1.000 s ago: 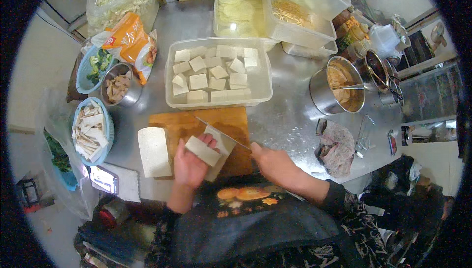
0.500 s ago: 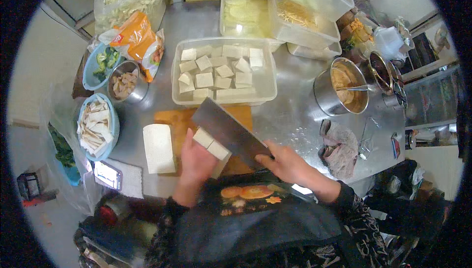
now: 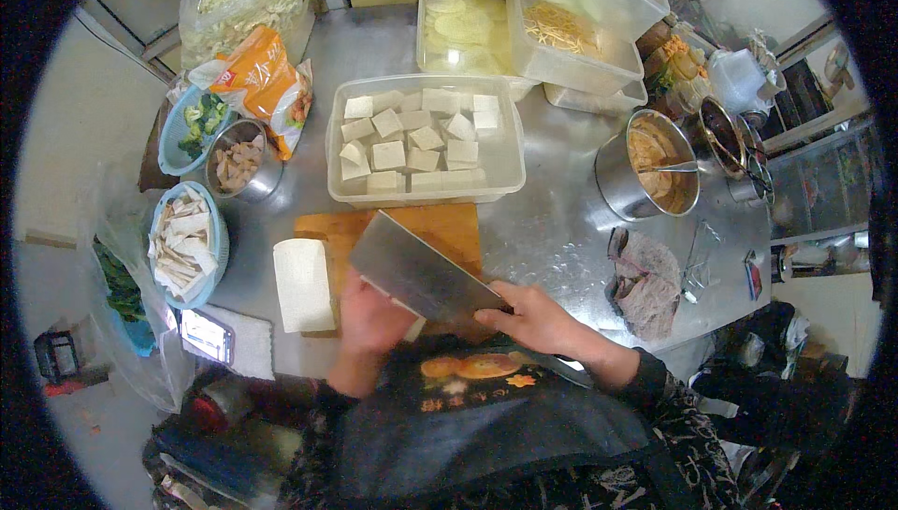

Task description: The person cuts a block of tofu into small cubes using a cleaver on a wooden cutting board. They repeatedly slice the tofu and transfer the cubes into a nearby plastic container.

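Note:
My right hand (image 3: 538, 318) grips the handle of a broad cleaver (image 3: 421, 271), its blade slanting up to the left over the wooden cutting board (image 3: 458, 225). Under the blade, my left hand (image 3: 367, 323) cups a piece of tofu (image 3: 415, 328); the blade and fingers hide most of it. A whole white tofu slab (image 3: 304, 285) lies just left of this hand, partly on the board's left side. Beyond the board stands a clear plastic container (image 3: 334, 159) with several cut tofu blocks (image 3: 388, 154) inside.
Left are a blue basket of white strips (image 3: 187, 240), a steel bowl (image 3: 245, 159), an orange bag (image 3: 267, 89) and a lit phone (image 3: 206, 335). At the right, a steel pot (image 3: 645, 164) stands behind a crumpled cloth (image 3: 645, 281). Plastic tubs (image 3: 463, 28) line the back.
The cleaver has come slightly down and left, now covering the cut tofu that showed on my left palm. More separate blocks show along the container's front row.

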The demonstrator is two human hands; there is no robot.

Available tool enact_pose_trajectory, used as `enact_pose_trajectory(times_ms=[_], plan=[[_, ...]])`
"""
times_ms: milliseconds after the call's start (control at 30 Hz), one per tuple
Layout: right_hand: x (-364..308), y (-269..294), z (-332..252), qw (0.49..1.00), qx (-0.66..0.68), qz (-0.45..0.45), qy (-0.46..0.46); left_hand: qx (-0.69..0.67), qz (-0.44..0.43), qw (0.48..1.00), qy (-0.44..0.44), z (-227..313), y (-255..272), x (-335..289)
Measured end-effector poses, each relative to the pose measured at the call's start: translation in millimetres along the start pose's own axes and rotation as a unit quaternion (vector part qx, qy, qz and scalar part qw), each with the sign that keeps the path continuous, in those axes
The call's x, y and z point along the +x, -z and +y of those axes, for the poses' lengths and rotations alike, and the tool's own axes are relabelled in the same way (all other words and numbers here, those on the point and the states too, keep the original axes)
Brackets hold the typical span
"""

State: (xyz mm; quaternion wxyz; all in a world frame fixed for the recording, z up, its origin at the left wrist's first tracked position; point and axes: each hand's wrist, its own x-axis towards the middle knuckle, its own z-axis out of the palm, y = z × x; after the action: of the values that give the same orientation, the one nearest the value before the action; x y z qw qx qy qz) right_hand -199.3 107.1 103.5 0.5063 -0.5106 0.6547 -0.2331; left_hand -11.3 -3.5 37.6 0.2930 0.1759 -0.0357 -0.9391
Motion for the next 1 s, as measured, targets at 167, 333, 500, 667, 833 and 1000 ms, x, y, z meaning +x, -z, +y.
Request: enact_pose_trajectory(times_ms=[167,333,500,667,833,1000], plan=[[0,-2,-2,1.0,0.005,-0.007,-0.012,0.071,0.042,0.997,-0.009,2,8,-9],[1,0,1,1.0,-0.003,-0.001,0.004,0.089,0.024,0.995,-0.023,2,9,-7],[-1,10,0,0.999,0.03,-0.02,0.027,0.019,0.062,0.996,0.052,7,4,-3],[-2,9,5,0.999,0.039,-0.017,0.011,0.04,0.072,0.996,0.041,4,3,-6],[-5,11,-2,0.998,0.055,0.032,-0.015,-0.108,-0.076,0.988,0.074,6,39,-6],[-17,23,-1,0.993,0.096,0.035,-0.058,0.04,0.125,0.991,0.029,6,11,-21]])
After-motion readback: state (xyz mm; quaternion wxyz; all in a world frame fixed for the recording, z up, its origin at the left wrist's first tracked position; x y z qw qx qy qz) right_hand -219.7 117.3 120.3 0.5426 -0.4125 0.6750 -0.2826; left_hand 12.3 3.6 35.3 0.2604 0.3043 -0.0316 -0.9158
